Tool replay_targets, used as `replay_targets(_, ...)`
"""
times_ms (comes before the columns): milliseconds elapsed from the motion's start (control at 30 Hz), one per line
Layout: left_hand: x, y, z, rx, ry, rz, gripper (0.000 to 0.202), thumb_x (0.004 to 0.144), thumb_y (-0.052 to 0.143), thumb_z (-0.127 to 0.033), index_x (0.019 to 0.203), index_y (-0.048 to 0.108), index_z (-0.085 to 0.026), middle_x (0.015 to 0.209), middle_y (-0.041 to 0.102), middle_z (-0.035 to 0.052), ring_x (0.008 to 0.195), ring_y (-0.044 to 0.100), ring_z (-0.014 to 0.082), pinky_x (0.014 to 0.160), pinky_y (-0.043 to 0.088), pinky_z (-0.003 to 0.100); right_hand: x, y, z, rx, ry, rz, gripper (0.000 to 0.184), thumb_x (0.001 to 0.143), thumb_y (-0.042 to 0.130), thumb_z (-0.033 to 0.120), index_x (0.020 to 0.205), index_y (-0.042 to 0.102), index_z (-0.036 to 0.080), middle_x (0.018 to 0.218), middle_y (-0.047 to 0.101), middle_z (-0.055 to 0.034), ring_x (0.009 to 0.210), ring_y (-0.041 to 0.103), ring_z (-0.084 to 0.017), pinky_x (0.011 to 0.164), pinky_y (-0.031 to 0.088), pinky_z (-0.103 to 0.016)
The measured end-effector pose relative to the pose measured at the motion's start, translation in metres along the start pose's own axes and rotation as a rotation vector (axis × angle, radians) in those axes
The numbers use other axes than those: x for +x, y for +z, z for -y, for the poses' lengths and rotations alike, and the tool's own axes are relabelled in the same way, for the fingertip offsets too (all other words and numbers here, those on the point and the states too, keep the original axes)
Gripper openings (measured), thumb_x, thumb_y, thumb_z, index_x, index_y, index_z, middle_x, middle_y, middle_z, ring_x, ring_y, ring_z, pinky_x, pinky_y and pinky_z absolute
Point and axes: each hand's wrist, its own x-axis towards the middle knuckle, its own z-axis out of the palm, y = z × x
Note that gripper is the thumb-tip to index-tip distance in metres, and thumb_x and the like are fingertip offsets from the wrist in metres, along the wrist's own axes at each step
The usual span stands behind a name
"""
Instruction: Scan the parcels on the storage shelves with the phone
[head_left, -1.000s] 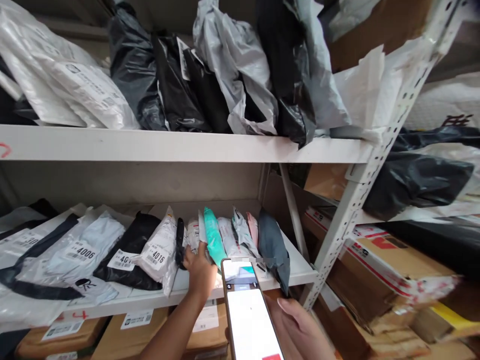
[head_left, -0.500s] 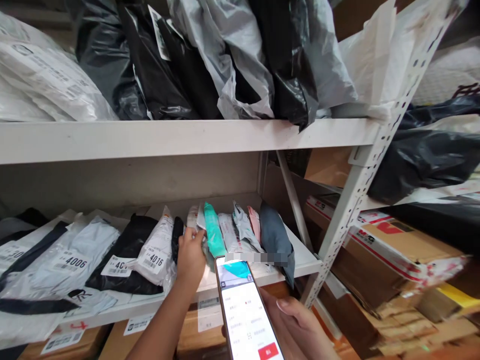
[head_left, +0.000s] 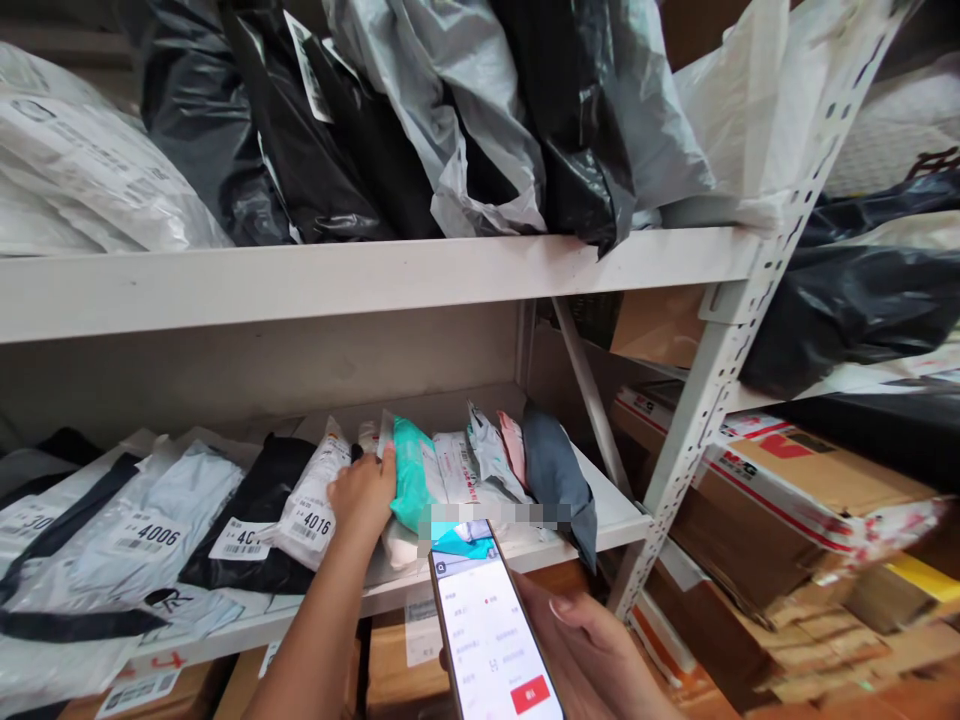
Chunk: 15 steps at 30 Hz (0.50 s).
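Note:
My left hand [head_left: 364, 492] reaches into the row of parcels on the lower shelf [head_left: 390, 585]. Its fingers are curled over a parcel, mostly hidden under the hand, between a white parcel marked 4016 [head_left: 313, 505] and a teal parcel [head_left: 412, 475]. The index fingertip is at the teal parcel's left edge. In the foreground, my right hand [head_left: 577, 640] is wrapped round a smartphone [head_left: 491, 625], screen up. The screen shows a camera picture with teal at the top and a red button low down.
To the right of the teal parcel stand a white one [head_left: 454, 465], a pink one [head_left: 512, 440] and a dark grey one [head_left: 555, 480]. Bagged parcels [head_left: 570, 130] fill the upper shelf [head_left: 375, 285]. A perforated post [head_left: 712, 400] and cardboard boxes [head_left: 817, 500] are at the right.
My left hand has moved left, towards the parcel marked 4016. More of the teal parcel's face shows, and it leans further left. My right hand still holds the smartphone in about the same place.

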Motion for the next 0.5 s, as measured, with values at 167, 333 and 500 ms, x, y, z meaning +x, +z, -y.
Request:
replay_targets(167, 0.010, -0.002, -0.009, -0.112, 0.040, -0.084, 0.034, 0.085, 0.036, -0.026, 0.090, 0.067, -0.013, 0.108, 0.062, 0.0215, 0.109, 0.054, 0.0362, 0.092, 0.043, 0.048, 0.001, 0.004, 0.001, -0.024, 0.014, 0.024, 0.049, 0.069, 0.063, 0.039, 0.113, 0.064, 0.016, 0.104, 0.072, -0.0111, 0.103, 0.065, -0.032, 0.100, 0.040, -0.045)
replay_targets(333, -0.008, 0.001, -0.012, -0.379, 0.180, -0.029, 0.017, 0.079, 0.036, -0.024, 0.075, 0.052, -0.022, 0.084, 0.063, 0.0077, 0.085, 0.060, 0.0218, 0.082, 0.048, 0.034, 0.004, -0.003, 0.002, -0.026, -0.014, 0.128, 0.043, 0.073, 0.061, 0.038, 0.111, 0.064, 0.019, 0.104, 0.072, -0.0099, 0.103, 0.065, -0.031, 0.102, 0.039, -0.045)
replay_targets(500, -0.033, 0.013, -0.022, -0.596, 0.076, 0.003, 0.030, 0.089, 0.026, -0.042, 0.093, 0.047, -0.021, 0.076, 0.062, 0.0035, 0.071, 0.062, 0.0201, 0.068, 0.051, 0.033, 0.009, 0.000, 0.002, -0.077, 0.011, 0.081, 0.055, 0.066, 0.064, 0.042, 0.116, 0.060, 0.018, 0.108, 0.070, -0.0121, 0.107, 0.063, -0.034, 0.102, 0.039, -0.050)
